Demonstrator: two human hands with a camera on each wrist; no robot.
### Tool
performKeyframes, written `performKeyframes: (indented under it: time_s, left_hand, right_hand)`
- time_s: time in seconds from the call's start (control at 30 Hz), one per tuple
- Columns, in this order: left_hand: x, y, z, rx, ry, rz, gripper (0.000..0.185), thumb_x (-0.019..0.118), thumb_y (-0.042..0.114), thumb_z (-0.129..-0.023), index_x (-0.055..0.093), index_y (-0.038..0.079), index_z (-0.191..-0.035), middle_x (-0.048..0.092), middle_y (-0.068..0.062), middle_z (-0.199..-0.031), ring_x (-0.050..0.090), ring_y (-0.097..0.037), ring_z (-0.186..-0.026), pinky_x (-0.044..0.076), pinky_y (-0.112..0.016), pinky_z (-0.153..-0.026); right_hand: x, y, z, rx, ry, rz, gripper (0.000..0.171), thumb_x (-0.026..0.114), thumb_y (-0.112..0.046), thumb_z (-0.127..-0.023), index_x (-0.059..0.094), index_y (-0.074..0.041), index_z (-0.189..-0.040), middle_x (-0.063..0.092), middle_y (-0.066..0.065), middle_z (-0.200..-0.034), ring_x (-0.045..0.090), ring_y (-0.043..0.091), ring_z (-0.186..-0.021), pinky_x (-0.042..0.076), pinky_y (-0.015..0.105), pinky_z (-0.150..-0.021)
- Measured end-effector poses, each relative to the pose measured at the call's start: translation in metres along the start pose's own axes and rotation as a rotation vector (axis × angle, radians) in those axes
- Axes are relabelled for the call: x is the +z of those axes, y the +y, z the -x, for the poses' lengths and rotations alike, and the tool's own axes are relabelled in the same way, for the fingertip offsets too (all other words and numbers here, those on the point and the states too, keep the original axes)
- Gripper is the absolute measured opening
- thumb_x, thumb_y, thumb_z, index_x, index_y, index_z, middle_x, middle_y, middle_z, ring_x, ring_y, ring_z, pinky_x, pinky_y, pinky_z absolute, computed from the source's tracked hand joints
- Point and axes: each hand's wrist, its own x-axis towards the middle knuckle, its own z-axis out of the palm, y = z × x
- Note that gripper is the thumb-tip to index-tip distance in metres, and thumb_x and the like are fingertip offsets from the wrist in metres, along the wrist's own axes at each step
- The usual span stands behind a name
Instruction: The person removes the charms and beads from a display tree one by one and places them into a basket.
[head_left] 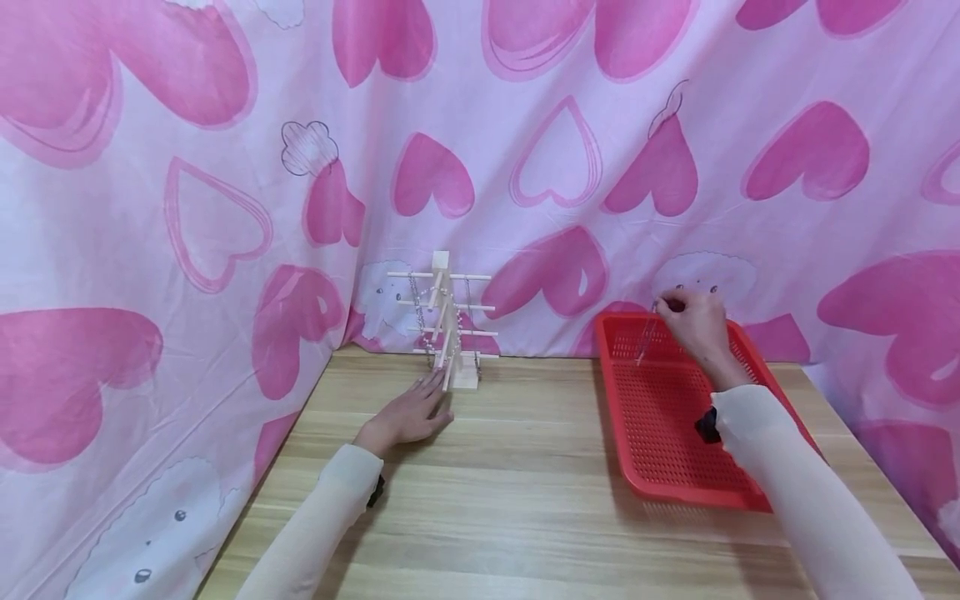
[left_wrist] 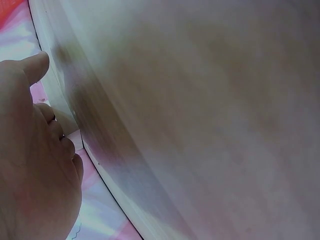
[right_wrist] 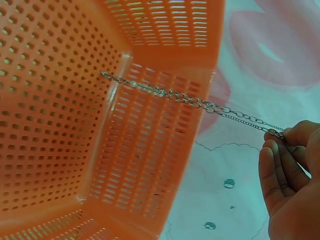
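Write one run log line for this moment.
left hand: rests by wooden rack | right hand: pinches silver metal chain over red plastic perforated tray

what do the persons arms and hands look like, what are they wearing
Both arms wear long, close-fitting cream sleeves that end at the wrists. A small black device sits at each wrist, at the left cuff and the right cuff. The left hand and right hand are bare: no gloves, and no rings that can be made out.

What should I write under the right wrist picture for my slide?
A right hand pinches a silver chain hanging over the corner of a red plastic basket.
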Motion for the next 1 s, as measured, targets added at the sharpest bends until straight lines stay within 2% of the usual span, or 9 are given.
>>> performKeyframes:
  time_s: [0.2,0.33,0.63,1.0]
  left_hand:
    - [0.001,0.001,0.000,0.004,0.006,0.022,0.080,0.045,0.045,-0.111,0.017,-0.005,-0.167,0.007,-0.022,-0.179,0.010,-0.042,-0.166,0.016,-0.055,-0.137]
    - [-0.003,0.002,0.000,-0.005,0.008,0.016,0.080,0.044,0.045,-0.112,0.016,-0.003,-0.168,0.007,-0.020,-0.179,0.011,-0.040,-0.166,0.017,-0.053,-0.137]
    - [-0.002,0.001,0.000,-0.020,-0.008,0.011,0.081,0.043,0.049,-0.112,0.013,0.000,-0.169,0.005,-0.017,-0.180,0.008,-0.037,-0.167,0.016,-0.051,-0.137]
    - [-0.005,0.003,0.002,-0.008,-0.008,0.013,0.081,0.043,0.049,-0.112,0.015,-0.002,-0.169,0.005,-0.018,-0.179,0.009,-0.038,-0.167,0.016,-0.052,-0.137]
  right_hand:
    - [0.009,0.005,0.001,-0.012,-0.043,0.019,0.026,0.066,-0.017,-0.105,0.078,0.001,-0.119,0.077,0.024,-0.108,0.068,0.033,-0.091,0.054,0.033,-0.072]
    - [0.015,0.007,0.001,-0.011,-0.081,0.026,0.026,0.065,-0.016,-0.105,0.077,0.002,-0.119,0.077,0.024,-0.107,0.067,0.034,-0.091,0.057,0.043,-0.076]
    - [0.029,0.013,0.005,0.073,-0.228,0.022,0.027,0.063,-0.015,-0.106,0.074,0.000,-0.125,0.073,0.022,-0.107,0.064,0.032,-0.088,0.054,0.032,-0.069]
    - [0.034,0.017,0.007,0.108,-0.272,0.068,0.028,0.063,-0.015,-0.105,0.074,0.003,-0.124,0.073,0.025,-0.109,0.063,0.035,-0.091,0.053,0.037,-0.074]
